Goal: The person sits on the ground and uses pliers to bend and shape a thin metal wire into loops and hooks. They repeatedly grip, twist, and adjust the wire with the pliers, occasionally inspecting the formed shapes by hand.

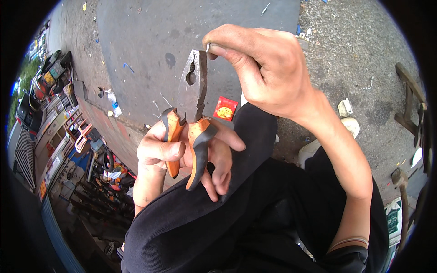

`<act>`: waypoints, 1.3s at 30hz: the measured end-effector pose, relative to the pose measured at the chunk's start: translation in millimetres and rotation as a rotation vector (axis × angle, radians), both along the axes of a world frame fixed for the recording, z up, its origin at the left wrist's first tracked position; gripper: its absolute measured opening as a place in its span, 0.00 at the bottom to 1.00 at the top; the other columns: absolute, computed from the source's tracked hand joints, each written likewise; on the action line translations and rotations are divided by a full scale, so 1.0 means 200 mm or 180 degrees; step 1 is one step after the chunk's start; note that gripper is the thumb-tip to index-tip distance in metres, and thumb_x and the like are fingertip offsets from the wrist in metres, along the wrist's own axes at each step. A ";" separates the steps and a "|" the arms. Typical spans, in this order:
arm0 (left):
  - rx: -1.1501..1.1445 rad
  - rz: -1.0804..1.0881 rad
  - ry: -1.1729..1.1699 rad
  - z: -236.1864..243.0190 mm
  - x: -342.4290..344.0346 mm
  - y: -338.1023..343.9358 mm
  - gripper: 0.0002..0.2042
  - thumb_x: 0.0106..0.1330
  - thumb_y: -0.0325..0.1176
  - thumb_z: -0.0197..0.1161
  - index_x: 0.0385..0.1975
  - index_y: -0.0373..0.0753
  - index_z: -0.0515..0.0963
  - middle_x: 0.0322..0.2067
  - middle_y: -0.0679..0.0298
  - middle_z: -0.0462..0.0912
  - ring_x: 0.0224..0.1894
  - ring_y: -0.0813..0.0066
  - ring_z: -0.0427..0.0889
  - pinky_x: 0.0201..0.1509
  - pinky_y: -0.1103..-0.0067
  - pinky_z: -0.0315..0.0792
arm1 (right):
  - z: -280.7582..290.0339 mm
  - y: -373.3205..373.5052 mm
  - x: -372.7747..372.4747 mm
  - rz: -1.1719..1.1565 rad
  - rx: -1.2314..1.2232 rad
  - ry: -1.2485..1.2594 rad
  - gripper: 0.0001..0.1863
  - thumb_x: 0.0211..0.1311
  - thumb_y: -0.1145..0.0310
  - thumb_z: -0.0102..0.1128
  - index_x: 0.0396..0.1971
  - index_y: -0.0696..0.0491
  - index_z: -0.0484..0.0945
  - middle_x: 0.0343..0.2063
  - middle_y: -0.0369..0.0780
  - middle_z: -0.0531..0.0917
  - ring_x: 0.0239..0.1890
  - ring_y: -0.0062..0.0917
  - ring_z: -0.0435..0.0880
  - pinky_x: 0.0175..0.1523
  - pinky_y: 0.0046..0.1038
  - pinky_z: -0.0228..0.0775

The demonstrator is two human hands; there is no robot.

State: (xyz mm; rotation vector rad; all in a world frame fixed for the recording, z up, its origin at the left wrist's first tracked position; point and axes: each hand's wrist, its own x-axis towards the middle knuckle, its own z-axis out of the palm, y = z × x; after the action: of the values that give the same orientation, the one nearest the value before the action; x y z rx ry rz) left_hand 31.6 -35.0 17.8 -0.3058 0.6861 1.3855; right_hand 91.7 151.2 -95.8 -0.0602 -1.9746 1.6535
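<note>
In my left hand [154, 148] is a pair of combination pliers [199, 129] with a worn grey head and orange-and-black handles. The thumb presses on one handle while the fingers lie behind the other. The pliers point up and away from me, above my left thigh, with the handles spread a little. My right hand [277, 68] is closed in a pinch beside the jaw tips. Between its thumb and forefinger shows a small bit of pale metal wire [208, 47]. Whether the wire touches the jaws I cannot tell; most of it is hidden by the fingers.
A red packet [226, 108] lies on the ground beyond my knee. To the left are a plastic bottle [114, 103], a parked vehicle [52, 75] and cluttered gear. At the right stand a wooden frame [407, 91] and a hammer [400, 182]. Wire scraps litter the ground.
</note>
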 end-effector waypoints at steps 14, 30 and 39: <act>-0.1713 -0.0747 0.2785 0.04 -0.03 0.06 0.27 0.67 0.34 0.63 0.62 0.27 0.63 0.37 0.53 0.78 0.42 0.59 0.83 0.48 0.65 0.81 | 0.03 0.05 -0.04 0.0022 -0.0577 -0.0188 0.07 0.57 0.77 0.62 0.36 0.54 0.82 0.24 0.39 0.84 0.27 0.30 0.84 0.32 0.27 0.72; -0.1694 0.1170 0.5234 -0.27 -0.03 0.29 0.23 0.62 0.20 0.69 0.57 0.31 0.73 0.39 0.55 0.87 0.38 0.73 0.87 0.49 0.76 0.79 | 0.05 -0.04 -0.04 -0.0293 0.0795 -0.1069 0.05 0.63 0.72 0.61 0.37 0.51 0.82 0.24 0.41 0.84 0.25 0.38 0.84 0.26 0.34 0.72; -0.1499 0.1752 0.4994 -0.34 -0.08 0.36 0.24 0.62 0.15 0.66 0.58 0.29 0.67 0.37 0.52 0.85 0.35 0.75 0.85 0.34 0.83 0.82 | 0.05 -0.06 -0.12 -0.0366 0.0180 -0.1235 0.03 0.65 0.71 0.60 0.35 0.52 0.81 0.19 0.41 0.80 0.22 0.39 0.82 0.25 0.34 0.70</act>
State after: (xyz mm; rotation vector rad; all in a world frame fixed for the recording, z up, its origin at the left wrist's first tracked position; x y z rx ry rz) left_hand 15.0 36.6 -50.3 0.3622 2.3631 1.8299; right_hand 68.7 140.1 -85.9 -0.4978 -2.2497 1.6008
